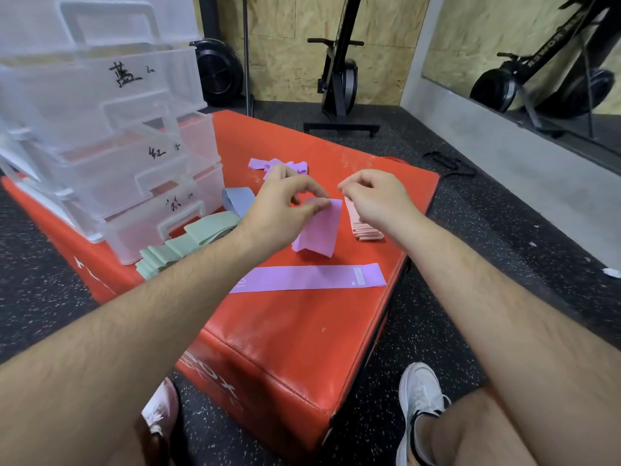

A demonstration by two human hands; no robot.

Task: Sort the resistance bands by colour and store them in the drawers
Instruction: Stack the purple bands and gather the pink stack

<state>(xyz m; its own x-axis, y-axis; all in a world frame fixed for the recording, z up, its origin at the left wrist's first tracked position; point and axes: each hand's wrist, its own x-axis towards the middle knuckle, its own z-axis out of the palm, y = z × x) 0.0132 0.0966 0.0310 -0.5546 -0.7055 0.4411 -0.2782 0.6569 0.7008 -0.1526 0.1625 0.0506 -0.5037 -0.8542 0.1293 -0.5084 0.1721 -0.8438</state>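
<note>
My left hand (284,205) pinches the top edge of a folded purple band (319,230), which hangs above the red box (295,331). My right hand (376,196) hovers just right of it with fingers curled, over a folded stack of pink bands (364,230); whether it holds anything I cannot tell. A long purple band (309,279) lies flat nearer me. More purple bands (289,164) sit behind my left hand. Green bands (188,245) and a blue band (237,198) lie by the clear drawer unit (111,142).
The drawer unit has three stacked drawers with handwritten labels and stands on the box's left part. Dark speckled gym floor surrounds the box. Exercise machines (339,79) stand at the back wall, a mirror at right. My shoes (420,398) are near the box's front.
</note>
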